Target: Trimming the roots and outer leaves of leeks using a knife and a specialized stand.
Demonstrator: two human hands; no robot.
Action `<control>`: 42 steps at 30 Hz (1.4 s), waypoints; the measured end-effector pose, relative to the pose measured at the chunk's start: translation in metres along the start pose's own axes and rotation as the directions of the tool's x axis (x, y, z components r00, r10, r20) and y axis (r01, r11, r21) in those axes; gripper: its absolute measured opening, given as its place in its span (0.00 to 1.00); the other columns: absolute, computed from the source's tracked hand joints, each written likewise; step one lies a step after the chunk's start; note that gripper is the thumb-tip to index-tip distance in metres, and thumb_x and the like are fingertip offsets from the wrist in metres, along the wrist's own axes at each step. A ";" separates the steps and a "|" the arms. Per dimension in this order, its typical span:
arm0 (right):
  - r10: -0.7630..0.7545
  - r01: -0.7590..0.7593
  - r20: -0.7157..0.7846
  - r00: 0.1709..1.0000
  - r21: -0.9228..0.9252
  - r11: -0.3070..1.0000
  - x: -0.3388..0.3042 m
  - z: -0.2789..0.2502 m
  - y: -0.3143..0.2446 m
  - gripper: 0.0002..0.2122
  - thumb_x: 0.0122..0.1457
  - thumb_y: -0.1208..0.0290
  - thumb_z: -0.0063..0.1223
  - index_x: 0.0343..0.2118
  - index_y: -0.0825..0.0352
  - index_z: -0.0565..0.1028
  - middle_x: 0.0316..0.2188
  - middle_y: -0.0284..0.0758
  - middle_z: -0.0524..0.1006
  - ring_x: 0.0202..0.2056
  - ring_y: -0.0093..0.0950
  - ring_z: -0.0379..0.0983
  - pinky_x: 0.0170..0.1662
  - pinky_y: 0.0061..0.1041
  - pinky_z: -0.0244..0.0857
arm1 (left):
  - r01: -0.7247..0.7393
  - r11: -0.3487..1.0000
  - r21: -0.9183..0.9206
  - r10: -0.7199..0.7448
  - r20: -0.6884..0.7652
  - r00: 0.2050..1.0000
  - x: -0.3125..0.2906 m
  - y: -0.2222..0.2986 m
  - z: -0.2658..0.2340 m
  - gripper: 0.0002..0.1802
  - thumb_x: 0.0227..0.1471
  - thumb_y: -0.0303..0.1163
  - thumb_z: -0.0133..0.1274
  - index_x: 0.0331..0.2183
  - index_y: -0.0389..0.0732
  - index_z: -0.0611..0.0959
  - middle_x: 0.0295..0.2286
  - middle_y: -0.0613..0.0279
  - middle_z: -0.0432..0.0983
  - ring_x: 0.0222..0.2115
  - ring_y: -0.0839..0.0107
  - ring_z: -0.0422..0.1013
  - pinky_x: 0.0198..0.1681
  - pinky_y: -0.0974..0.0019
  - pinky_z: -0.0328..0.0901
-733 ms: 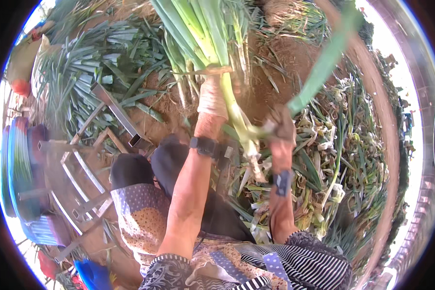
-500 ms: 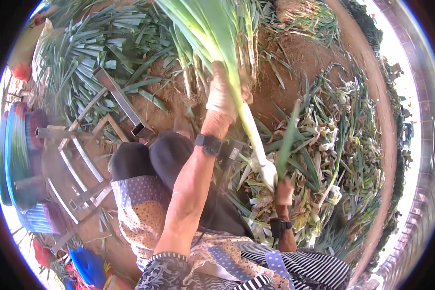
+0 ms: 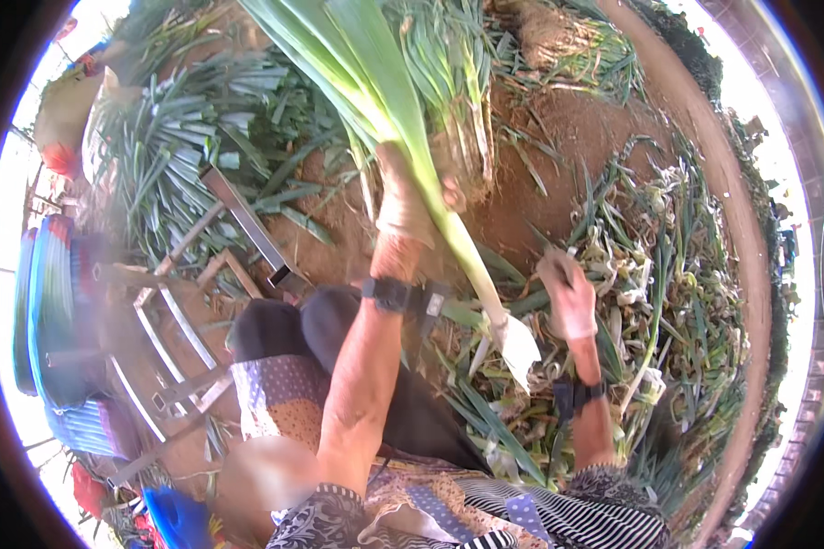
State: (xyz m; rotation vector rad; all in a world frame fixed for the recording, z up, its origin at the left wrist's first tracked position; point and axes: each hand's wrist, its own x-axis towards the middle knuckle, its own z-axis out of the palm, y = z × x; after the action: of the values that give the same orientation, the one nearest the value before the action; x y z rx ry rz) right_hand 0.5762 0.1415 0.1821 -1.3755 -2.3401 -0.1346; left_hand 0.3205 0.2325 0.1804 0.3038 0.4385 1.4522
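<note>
A large leek (image 3: pixel 471 261) slants across the middle, its broad green leaves at the top and its white end toward the lower right. My left hand (image 3: pixel 407 201), in a pale glove, is closed around the shaft where the green begins. From the white end hangs a loose pale flap (image 3: pixel 520 352), like a peeled outer layer. To the right of that end is my right hand (image 3: pixel 566 291), also pale-gloved, apart from the leek. Its fingers are curled together and slightly blurred; what they hold, if anything, I cannot make out.
Peeled leaves and trimmings form a heap (image 3: pixel 650 302) on the right. Bunched leeks (image 3: pixel 467 128) stand ahead, and cut green leeks (image 3: pixel 174 156) are piled far left. A metal frame (image 3: pixel 247 224) stands left of my knees, beside bundles in blue wrapping (image 3: pixel 41 311).
My right hand has moved up and away from the leek's white end, where a green leaf strip was blurred before. The pale flap now hangs there. My left hand shifted slightly left with the leek.
</note>
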 end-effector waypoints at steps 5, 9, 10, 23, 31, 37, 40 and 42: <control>-0.231 0.348 -0.304 0.924 0.422 0.837 0.135 -0.002 -0.055 0.11 0.47 0.77 0.58 0.36 0.67 0.76 0.36 0.36 0.75 0.35 0.29 0.74 0.38 0.22 0.70 | -0.131 0.978 0.164 0.132 0.003 0.991 0.000 -0.024 0.008 0.43 0.37 0.77 0.39 0.34 0.44 0.75 0.23 0.66 0.71 0.22 0.71 0.68 0.26 0.68 0.66; -0.213 -0.536 0.537 0.816 0.842 0.068 0.138 0.013 -0.066 0.09 0.56 0.70 0.51 0.36 0.69 0.73 0.24 0.34 0.74 0.24 0.21 0.71 0.29 0.20 0.66 | 0.003 0.995 0.100 -0.002 -0.004 1.000 -0.009 -0.008 -0.006 0.48 0.41 0.77 0.33 0.37 0.37 0.75 0.25 0.60 0.72 0.26 0.66 0.71 0.33 0.63 0.69; -0.211 -0.578 0.630 0.748 0.773 0.261 0.122 0.031 -0.055 0.09 0.57 0.68 0.50 0.36 0.69 0.73 0.22 0.34 0.74 0.24 0.21 0.71 0.29 0.20 0.66 | -0.086 0.975 0.203 0.092 -0.019 0.996 -0.007 -0.002 -0.010 0.46 0.43 0.74 0.35 0.37 0.37 0.74 0.24 0.58 0.72 0.27 0.65 0.71 0.33 0.61 0.69; 0.402 -0.510 0.315 0.860 0.491 0.706 -0.033 0.065 0.002 0.15 0.52 0.72 0.53 0.45 0.60 0.73 0.40 0.37 0.75 0.41 0.31 0.73 0.40 0.26 0.68 | 0.016 0.986 0.168 -0.013 -0.021 1.000 0.000 0.023 -0.006 0.48 0.37 0.79 0.33 0.30 0.40 0.75 0.17 0.61 0.69 0.15 0.72 0.65 0.17 0.72 0.63; 0.345 -0.586 0.607 0.716 0.254 0.769 -0.041 0.062 -0.067 0.42 0.40 0.41 0.60 0.53 0.68 0.63 0.47 0.48 0.69 0.50 0.43 0.65 0.52 0.37 0.60 | -0.186 0.967 0.175 0.222 -0.215 0.951 0.019 0.041 -0.020 0.40 0.44 0.72 0.39 0.30 0.40 0.74 0.18 0.59 0.70 0.17 0.68 0.67 0.20 0.67 0.65; 0.348 -0.400 0.224 0.910 0.260 0.879 -0.056 0.067 -0.074 0.18 0.51 0.63 0.55 0.42 0.68 0.71 0.32 0.44 0.74 0.31 0.44 0.72 0.32 0.38 0.66 | -0.226 0.930 0.291 0.330 -0.386 0.861 0.014 0.037 -0.023 0.28 0.49 0.55 0.51 0.32 0.36 0.73 0.20 0.57 0.72 0.21 0.65 0.71 0.26 0.59 0.70; 0.326 -0.478 0.390 0.861 0.401 0.782 -0.028 0.044 -0.080 0.10 0.53 0.70 0.50 0.37 0.68 0.72 0.29 0.44 0.74 0.30 0.43 0.72 0.31 0.37 0.65 | -0.319 0.884 0.340 0.426 -0.311 0.849 0.010 0.039 -0.025 0.18 0.47 0.34 0.59 0.36 0.40 0.69 0.20 0.59 0.71 0.17 0.69 0.69 0.20 0.64 0.67; 0.301 -0.438 0.335 0.893 0.496 0.750 -0.018 0.033 -0.083 0.08 0.54 0.72 0.49 0.36 0.67 0.73 0.27 0.44 0.74 0.28 0.43 0.72 0.31 0.36 0.65 | -0.300 0.896 0.327 0.406 -0.332 0.852 0.010 0.039 -0.024 0.17 0.46 0.28 0.59 0.36 0.44 0.68 0.19 0.63 0.69 0.15 0.74 0.65 0.17 0.73 0.62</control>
State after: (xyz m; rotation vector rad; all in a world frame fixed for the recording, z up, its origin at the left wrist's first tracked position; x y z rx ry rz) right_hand 0.5028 0.0942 0.1549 -1.5543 -1.9641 0.8204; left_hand 0.2753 0.2452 0.1758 0.3174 0.9500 1.8321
